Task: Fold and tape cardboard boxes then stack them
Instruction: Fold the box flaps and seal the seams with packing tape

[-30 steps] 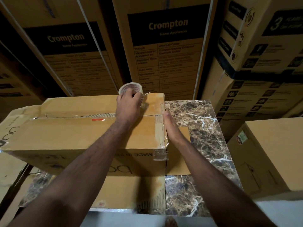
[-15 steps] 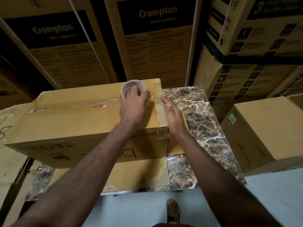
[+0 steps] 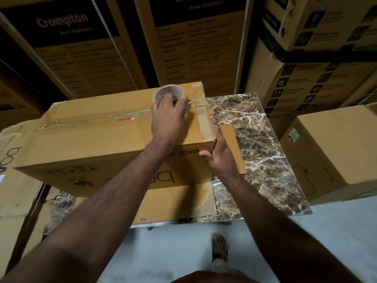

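We stood at a marble table (image 3: 255, 127) among big stacked boxes (image 3: 204, 48); our right hand (image 3: 221, 158) pressed the box (image 3: 81, 148) end, fingers straight; our left hand (image 3: 168, 117) gripped the tape roll (image 3: 169, 92) on top; the end looked taped; the long seam and the stacking seemed left to do.

A long brown cardboard box (image 3: 98, 144) lies on a brown marble-patterned surface (image 3: 261, 139), seen from above. The left hand (image 3: 168, 121) rests on the box top near its right end, gripping a roll of clear packing tape (image 3: 169, 92) with red print. Clear tape already crosses the top seam at that end. The right hand (image 3: 221, 158) presses with straight fingers against the box's right end, thumb on the front face. A flattened cardboard sheet (image 3: 177, 203) lies under the box. Tall printed brown cartons (image 3: 195, 48) stand behind, and a plain brown carton (image 3: 334, 150) sits at the right.
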Available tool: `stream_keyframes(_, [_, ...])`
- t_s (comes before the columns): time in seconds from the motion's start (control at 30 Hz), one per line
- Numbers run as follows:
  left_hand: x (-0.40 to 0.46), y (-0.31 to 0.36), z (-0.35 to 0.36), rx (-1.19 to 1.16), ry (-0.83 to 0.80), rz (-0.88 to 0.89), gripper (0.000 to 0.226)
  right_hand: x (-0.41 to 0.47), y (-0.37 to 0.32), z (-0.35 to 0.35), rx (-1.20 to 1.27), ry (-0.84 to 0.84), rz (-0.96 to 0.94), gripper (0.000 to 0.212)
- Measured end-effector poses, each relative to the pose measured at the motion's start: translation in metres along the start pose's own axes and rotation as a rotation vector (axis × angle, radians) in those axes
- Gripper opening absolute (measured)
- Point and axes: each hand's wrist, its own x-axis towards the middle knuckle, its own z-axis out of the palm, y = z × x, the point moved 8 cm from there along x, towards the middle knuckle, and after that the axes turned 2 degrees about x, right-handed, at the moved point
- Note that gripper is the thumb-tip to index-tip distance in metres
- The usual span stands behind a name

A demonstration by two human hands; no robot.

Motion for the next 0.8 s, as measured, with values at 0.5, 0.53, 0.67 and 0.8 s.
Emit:
stream_keyframes(0.5, [-0.008,-0.005,0.014,0.005,0.021,0.048,0.029,-0.006,-0.019,0.004,0.164,0.302,0.153,0.069])
stream_keyframes(0.53, [-0.007,-0.005,0.014,0.002,0.029,0.057,0.028,-0.006,-0.018,0.0,0.188,0.338,0.198,0.065])
stream_keyframes(0.67, [-0.006,-0.004,0.016,0.008,0.056,0.052,0.027,0.018,-0.02,-0.009,0.122,0.259,0.247,0.048])
stream_keyframes(0.8, [-0.005,0.0,0.016,-0.009,0.076,0.075,0.024,0.045,-0.019,-0.008,-0.029,-0.134,0.304,0.047])
